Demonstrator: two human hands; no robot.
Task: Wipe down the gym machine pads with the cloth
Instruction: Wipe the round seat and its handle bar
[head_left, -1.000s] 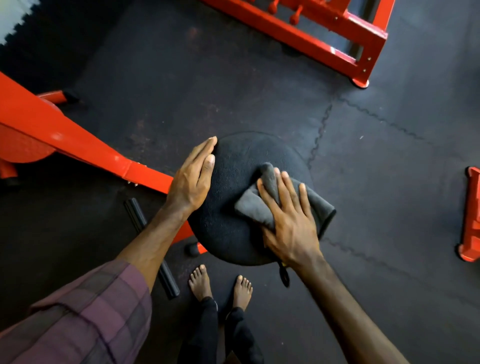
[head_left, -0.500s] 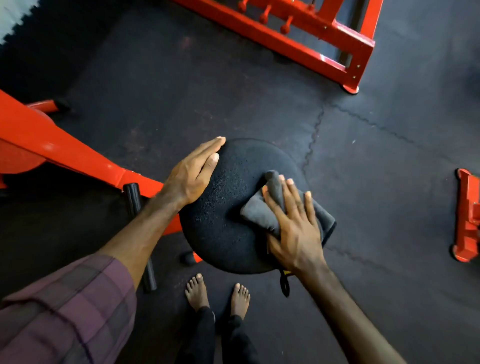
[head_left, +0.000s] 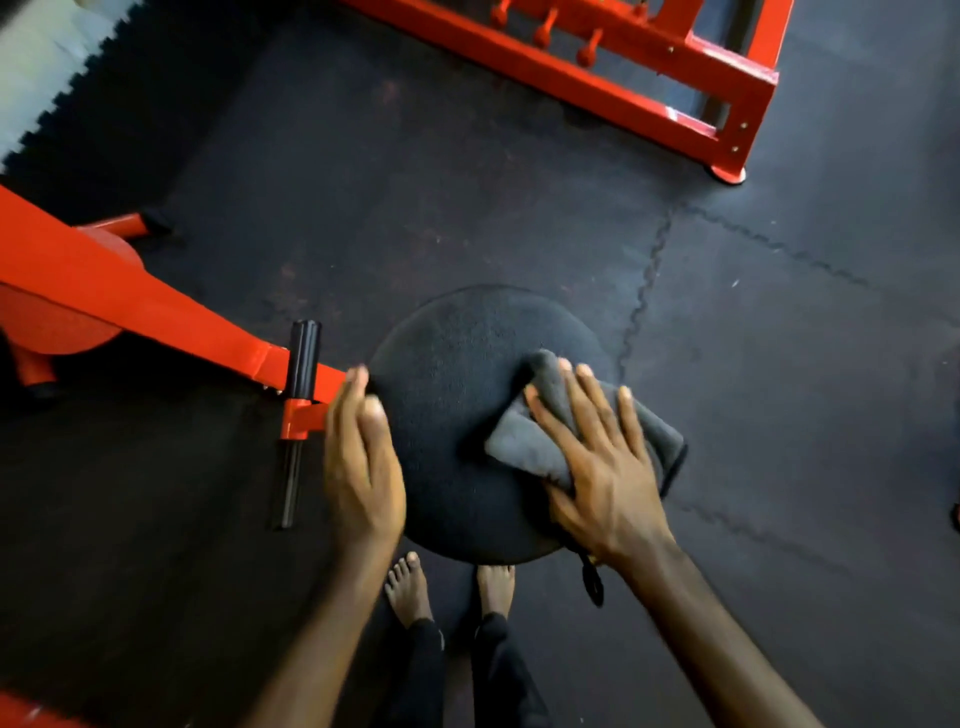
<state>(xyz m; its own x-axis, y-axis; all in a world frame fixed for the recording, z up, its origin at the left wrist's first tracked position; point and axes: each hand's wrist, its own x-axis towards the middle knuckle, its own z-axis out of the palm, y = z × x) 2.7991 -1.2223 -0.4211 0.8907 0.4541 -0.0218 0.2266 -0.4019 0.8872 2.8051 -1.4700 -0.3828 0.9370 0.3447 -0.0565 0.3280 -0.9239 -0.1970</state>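
A round black seat pad (head_left: 457, 374) sits at the end of a red machine arm (head_left: 156, 317), right in front of me. A folded grey cloth (head_left: 524, 441) lies on the pad's right half. My right hand (head_left: 602, 467) presses flat on the cloth with fingers spread and straight. My left hand (head_left: 361, 457) is at the pad's left edge, fingers straight and together, slightly blurred. A black strap (head_left: 592, 577) hangs below the pad near my right wrist.
A black handle bar (head_left: 300, 395) crosses the red arm just left of the pad. A red frame (head_left: 649, 83) stands at the back right. Black rubber floor tiles (head_left: 779, 338) lie all around. My bare feet (head_left: 410, 587) stand under the pad.
My left hand slid from the pad's upper left down to its left edge. The right hand and cloth stayed on the right half. The view shifted closer and lower.
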